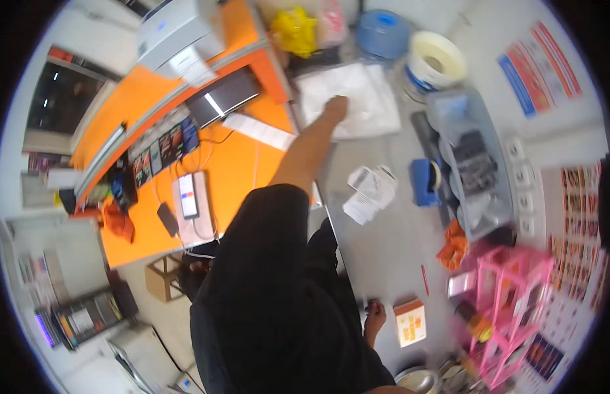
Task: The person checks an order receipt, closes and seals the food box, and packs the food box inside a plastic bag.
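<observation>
1 hand, the left (336,107), is stretched far out with its fingers curled in, resting on or just over a flat white plastic bundle (377,98) at the far end of the grey counter (384,262); whether the fingers pinch the plastic cannot be told. Behind that bundle stand a blue water jug (382,34) and a pale tub (420,54), with a yellow bag (293,29) near them. The right hand (376,320) is low over the counter's near edge, fingers partly bent; something dark shows at its fingertips, too small to identify, so its hold cannot be told. Just beside it lies 1 orange-and-white box (410,323), with 1 red pen (425,280) near. Between the 2 hands, paper slips (370,192) lie loosely overlapped, and a blue object (424,184) sits next to a grey bin (505,164) along the wall side.
</observation>
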`<state>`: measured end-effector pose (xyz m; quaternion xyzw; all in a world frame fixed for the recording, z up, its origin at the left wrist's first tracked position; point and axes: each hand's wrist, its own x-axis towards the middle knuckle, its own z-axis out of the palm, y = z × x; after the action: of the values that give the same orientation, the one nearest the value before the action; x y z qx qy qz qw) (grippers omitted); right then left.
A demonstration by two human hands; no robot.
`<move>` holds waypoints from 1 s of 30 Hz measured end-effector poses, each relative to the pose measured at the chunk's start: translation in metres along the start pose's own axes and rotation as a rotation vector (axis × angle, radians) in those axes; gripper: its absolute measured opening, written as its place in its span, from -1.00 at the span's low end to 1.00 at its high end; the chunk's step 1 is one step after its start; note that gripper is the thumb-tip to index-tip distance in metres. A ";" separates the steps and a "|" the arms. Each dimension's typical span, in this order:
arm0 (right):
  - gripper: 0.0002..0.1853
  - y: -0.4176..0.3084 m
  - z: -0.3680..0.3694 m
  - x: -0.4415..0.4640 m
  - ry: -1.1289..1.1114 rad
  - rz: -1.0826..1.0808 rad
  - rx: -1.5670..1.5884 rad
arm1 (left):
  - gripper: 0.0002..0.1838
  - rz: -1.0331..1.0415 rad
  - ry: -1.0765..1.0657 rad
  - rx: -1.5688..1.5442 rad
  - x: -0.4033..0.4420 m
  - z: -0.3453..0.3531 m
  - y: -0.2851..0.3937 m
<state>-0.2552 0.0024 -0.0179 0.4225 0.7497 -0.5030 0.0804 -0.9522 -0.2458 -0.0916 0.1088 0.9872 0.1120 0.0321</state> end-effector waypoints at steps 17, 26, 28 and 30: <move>-0.77 0.009 -0.023 0.048 -0.382 0.166 0.141 | -0.80 -0.130 0.685 -0.638 -0.025 -0.188 0.054; -0.70 0.012 -0.042 0.062 -0.565 0.035 -0.026 | -0.75 -0.063 0.311 -0.190 0.063 -0.089 0.001; -0.69 0.006 -0.040 0.063 -0.520 -0.024 -0.034 | -0.67 -0.074 0.424 -0.340 0.009 -0.113 -0.014; -0.68 0.016 -0.039 0.063 -0.489 -0.086 -0.041 | -0.36 -0.380 0.268 -0.592 -0.022 -0.119 0.004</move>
<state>-0.2716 0.0716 -0.0438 0.2541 0.7352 -0.5781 0.2465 -0.9402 -0.2728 0.0262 -0.1059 0.9100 0.3980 -0.0472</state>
